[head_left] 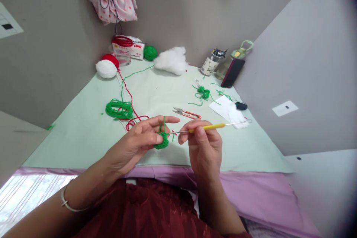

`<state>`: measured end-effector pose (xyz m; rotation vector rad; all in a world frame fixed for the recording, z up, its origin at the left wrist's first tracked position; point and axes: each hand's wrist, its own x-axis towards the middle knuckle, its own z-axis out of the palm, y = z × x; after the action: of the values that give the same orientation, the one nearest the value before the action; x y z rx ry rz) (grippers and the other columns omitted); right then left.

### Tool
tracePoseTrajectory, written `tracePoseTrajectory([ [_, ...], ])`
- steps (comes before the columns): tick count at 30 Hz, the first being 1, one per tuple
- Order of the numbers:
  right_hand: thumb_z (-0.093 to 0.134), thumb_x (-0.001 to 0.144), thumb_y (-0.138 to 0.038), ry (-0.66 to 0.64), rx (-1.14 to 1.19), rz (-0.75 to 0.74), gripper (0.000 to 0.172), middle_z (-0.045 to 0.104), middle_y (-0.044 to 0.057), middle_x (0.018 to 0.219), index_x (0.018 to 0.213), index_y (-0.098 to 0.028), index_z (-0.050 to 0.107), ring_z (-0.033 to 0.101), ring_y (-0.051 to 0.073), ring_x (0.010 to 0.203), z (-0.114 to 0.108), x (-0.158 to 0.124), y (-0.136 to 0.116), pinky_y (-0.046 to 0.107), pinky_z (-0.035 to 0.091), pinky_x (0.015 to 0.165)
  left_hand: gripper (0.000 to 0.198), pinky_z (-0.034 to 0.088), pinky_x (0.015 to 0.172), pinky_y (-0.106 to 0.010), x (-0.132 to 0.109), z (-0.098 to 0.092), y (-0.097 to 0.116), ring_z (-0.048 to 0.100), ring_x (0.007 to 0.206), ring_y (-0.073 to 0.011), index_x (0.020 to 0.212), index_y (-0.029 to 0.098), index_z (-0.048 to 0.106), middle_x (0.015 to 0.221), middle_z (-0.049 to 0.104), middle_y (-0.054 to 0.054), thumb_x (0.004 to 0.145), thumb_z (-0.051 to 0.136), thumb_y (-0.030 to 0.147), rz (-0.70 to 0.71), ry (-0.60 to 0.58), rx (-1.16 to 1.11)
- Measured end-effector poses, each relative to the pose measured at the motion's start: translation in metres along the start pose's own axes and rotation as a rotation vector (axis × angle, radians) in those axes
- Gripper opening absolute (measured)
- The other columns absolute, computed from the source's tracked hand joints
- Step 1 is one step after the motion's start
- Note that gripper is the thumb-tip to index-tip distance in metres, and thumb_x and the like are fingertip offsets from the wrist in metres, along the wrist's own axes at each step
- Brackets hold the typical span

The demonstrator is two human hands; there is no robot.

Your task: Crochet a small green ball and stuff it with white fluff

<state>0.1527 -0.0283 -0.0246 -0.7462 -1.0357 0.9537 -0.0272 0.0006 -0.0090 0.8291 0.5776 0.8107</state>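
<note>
Between thumb and fingers, my left hand pinches a small green crochet piece. Green yarn rises from the piece over my stretched-out left index finger. My right hand grips a crochet hook by its yellow handle, and the thin metal tip points left and meets the green piece. Just beyond my hands lies a pair of thread snips with orange handles. Short red and green yarn scraps rest on the table behind the gap between my hands.
Left of my hands lie a green yarn bundle and tangled red yarn. White stuffing, a green yarn ball and a white ball stand at the back. Small green pieces, a phone and paper are at right.
</note>
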Motion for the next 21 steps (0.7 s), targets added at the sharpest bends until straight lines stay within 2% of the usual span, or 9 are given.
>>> tracePoseTrajectory([
  [3, 0.073, 0.096, -0.038, 0.010, 0.095, 0.110, 0.018, 0.072, 0.000, 0.075, 0.085, -0.023, 0.078, 0.060, 0.010, 0.056, 0.000, 0.004, -0.001, 0.024, 0.053, 0.055, 0.037, 0.044, 0.078, -0.025, -0.001, 0.001, -0.001, 0.055, 0.087, -0.0152, 0.115, 0.026, 0.084, 0.096, 0.065, -0.003, 0.078, 0.082, 0.027, -0.003, 0.015, 0.013],
  [5, 0.074, 0.096, -0.037, -0.051, 0.133, 0.134, 0.015, 0.071, 0.000, 0.076, 0.088, -0.025, 0.080, 0.061, 0.011, 0.060, 0.001, 0.003, 0.000, 0.025, 0.053, 0.057, 0.037, 0.045, 0.080, -0.025, -0.001, 0.003, -0.005, 0.056, 0.088, -0.0146, 0.120, 0.031, 0.082, 0.096, 0.063, -0.001, 0.082, 0.082, 0.028, 0.043, 0.016, 0.074],
  [8, 0.073, 0.097, -0.031, -0.145, 0.023, 0.044, 0.011, 0.074, 0.002, 0.088, 0.095, -0.028, 0.083, 0.067, 0.014, 0.078, 0.002, -0.002, 0.005, 0.028, 0.057, 0.070, 0.041, 0.046, 0.088, -0.026, -0.002, 0.004, -0.011, 0.057, 0.091, -0.0137, 0.129, 0.037, 0.077, 0.103, 0.066, 0.001, 0.090, 0.080, 0.026, 0.124, -0.016, 0.177],
  [11, 0.069, 0.099, -0.024, -0.133, -0.123, -0.067, 0.015, 0.076, 0.003, 0.097, 0.101, -0.030, 0.083, 0.069, 0.017, 0.093, 0.001, -0.006, 0.009, 0.030, 0.057, 0.078, 0.043, 0.045, 0.078, -0.022, -0.002, 0.003, -0.012, 0.053, 0.079, -0.0103, 0.133, 0.038, 0.075, 0.096, 0.067, 0.002, 0.092, 0.079, 0.027, 0.142, 0.001, 0.250],
  [14, 0.068, 0.100, -0.024, -0.105, -0.123, -0.057, 0.016, 0.076, 0.002, 0.094, 0.103, -0.031, 0.083, 0.067, 0.014, 0.079, -0.002, -0.008, 0.011, 0.028, 0.054, 0.069, 0.035, 0.041, 0.066, -0.020, -0.002, 0.002, -0.010, 0.047, 0.068, -0.0082, 0.130, 0.037, 0.077, 0.082, 0.062, 0.004, 0.095, 0.077, 0.032, 0.156, 0.043, 0.277],
  [16, 0.069, 0.099, -0.025, -0.093, -0.100, -0.023, 0.015, 0.074, 0.001, 0.090, 0.104, -0.030, 0.082, 0.065, 0.012, 0.073, -0.004, -0.007, 0.012, 0.027, 0.054, 0.067, 0.032, 0.044, 0.071, -0.020, -0.002, 0.001, -0.010, 0.053, 0.074, -0.0082, 0.126, 0.036, 0.079, 0.086, 0.064, 0.004, 0.094, 0.078, 0.032, 0.176, 0.068, 0.264],
  [19, 0.069, 0.099, -0.026, -0.095, -0.083, -0.006, 0.014, 0.074, 0.001, 0.089, 0.105, -0.029, 0.081, 0.067, 0.012, 0.073, -0.005, -0.006, 0.013, 0.028, 0.056, 0.069, 0.040, 0.047, 0.088, -0.023, -0.002, 0.000, -0.012, 0.061, 0.088, -0.0104, 0.129, 0.039, 0.077, 0.091, 0.065, 0.004, 0.091, 0.082, 0.029, 0.191, 0.080, 0.227],
  [21, 0.066, 0.101, -0.026, -0.108, -0.106, -0.035, 0.015, 0.075, 0.001, 0.090, 0.105, -0.029, 0.080, 0.067, 0.013, 0.073, -0.003, -0.005, 0.011, 0.028, 0.057, 0.068, 0.050, 0.047, 0.085, -0.022, -0.002, -0.001, -0.012, 0.059, 0.084, -0.0090, 0.136, 0.042, 0.072, 0.089, 0.065, 0.005, 0.090, 0.083, 0.029, 0.188, 0.088, 0.228],
])
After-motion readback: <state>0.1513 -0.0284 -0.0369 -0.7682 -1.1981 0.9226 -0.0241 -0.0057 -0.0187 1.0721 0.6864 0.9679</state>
